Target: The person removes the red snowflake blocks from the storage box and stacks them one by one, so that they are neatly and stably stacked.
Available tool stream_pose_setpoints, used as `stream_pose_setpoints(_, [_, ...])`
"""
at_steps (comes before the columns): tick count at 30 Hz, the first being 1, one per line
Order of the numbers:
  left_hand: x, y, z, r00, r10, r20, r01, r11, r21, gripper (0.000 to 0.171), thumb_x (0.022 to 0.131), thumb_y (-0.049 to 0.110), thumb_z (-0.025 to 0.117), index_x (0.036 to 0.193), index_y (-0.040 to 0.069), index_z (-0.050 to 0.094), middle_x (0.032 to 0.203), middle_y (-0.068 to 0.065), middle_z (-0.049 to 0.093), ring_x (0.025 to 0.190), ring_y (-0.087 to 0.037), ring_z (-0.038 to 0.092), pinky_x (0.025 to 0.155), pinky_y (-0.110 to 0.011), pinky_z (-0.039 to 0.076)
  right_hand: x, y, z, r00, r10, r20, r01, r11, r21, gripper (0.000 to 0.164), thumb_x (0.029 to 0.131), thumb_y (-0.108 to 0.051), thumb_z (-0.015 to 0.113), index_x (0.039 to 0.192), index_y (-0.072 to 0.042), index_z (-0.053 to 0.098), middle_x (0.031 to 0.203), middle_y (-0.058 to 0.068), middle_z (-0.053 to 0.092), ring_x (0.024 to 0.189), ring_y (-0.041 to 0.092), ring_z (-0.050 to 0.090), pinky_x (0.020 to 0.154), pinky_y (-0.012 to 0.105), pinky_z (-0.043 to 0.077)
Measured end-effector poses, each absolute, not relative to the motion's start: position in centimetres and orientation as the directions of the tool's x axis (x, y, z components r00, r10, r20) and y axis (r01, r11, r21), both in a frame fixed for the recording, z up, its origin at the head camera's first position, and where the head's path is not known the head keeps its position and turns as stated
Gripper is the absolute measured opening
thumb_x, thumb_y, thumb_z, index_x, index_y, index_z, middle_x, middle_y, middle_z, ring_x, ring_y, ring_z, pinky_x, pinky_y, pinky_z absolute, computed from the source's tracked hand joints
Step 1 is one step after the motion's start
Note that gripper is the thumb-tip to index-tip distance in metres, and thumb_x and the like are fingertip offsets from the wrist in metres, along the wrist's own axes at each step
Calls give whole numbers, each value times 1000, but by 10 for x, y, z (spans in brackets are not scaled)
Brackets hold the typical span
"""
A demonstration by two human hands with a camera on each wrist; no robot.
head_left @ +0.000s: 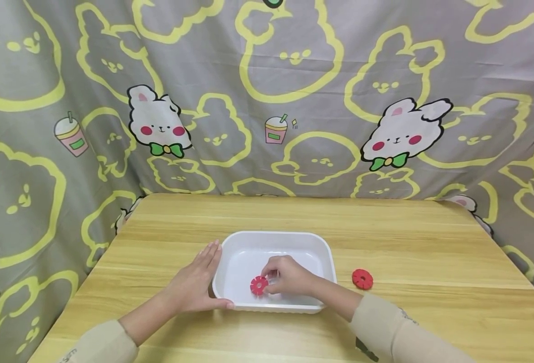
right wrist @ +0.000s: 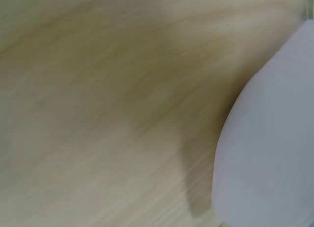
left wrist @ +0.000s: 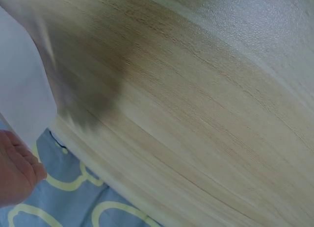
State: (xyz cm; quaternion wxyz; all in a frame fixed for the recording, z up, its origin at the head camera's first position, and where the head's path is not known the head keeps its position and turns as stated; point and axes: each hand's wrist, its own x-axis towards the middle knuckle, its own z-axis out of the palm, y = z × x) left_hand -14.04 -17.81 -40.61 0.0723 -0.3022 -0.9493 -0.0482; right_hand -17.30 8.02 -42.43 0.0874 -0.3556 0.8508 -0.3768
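A white rectangular plastic basin [head_left: 273, 237] stands on the wooden table. Against its left wall rests my left hand [head_left: 195, 282], fingers extended along the side and thumb at the front corner; part of that hand [left wrist: 19, 170] shows beside the basin wall [left wrist: 24, 75] in the left wrist view. Inside the basin my right hand [head_left: 289, 276] pinches a red notched disc [head_left: 258, 286] with a hole in its middle, by its right edge. The right wrist view has the basin's outer wall [right wrist: 270, 138] but neither the right hand nor the disc.
A second red notched disc [head_left: 362, 279] lies on the table [head_left: 412, 242] to the right of the basin. Behind the table's far edge hangs a grey patterned curtain [head_left: 257, 166], which also runs along both sides.
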Motion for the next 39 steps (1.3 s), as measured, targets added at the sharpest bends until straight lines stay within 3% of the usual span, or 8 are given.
stream_pose_setpoints(21, [-141, -180, -407, -801, 573, 174, 587, 809, 34, 119, 68, 84, 46, 135, -13, 35, 143, -31, 33, 133, -41, 35, 108, -45, 35, -163, 131, -407, -799, -553, 236, -532, 468, -706, 20, 72, -11, 78, 90, -6, 70, 75, -1, 61, 71, 5, 51, 63, 18, 48])
stream_pose_setpoints(39, [-140, -177, -405, -815, 560, 145, 573, 818, 61, 120, 67, 84, 45, 137, -13, 32, 145, -30, 31, 134, -40, 33, 108, -46, 35, -146, 178, -405, -814, -395, 426, -579, 495, -648, 24, 66, -2, 80, 87, -5, 70, 76, 1, 63, 70, 14, 54, 59, 20, 49])
